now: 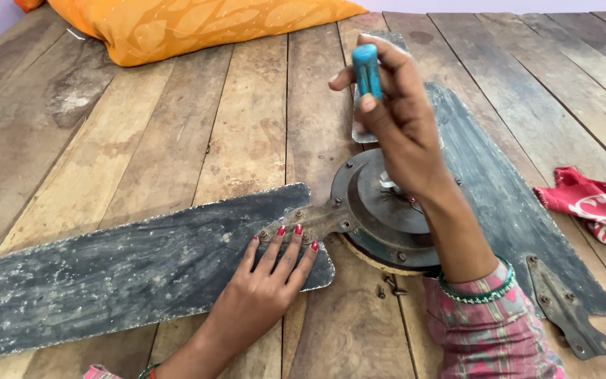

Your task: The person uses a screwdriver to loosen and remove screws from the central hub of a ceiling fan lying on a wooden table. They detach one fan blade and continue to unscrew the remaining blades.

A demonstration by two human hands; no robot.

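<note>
The fan blade [128,270] lies flat on the plank surface [198,147] nearest me, and I press my left hand [273,270] on its bracket end, fingers spread and gripping nothing, apparently to keep it from shifting beside the loose screws [389,286]. Just beyond, the fan motor hub [380,210] sits where the blades meet, and my right hand [398,119] is closed around the blue screwdriver handle [367,69], holding it upright over the hub so the tip, hidden behind my palm, likely bears straight down. Farther off I see a second blade [506,203], a red cloth [601,210] and an orange pillow [184,24].
</note>
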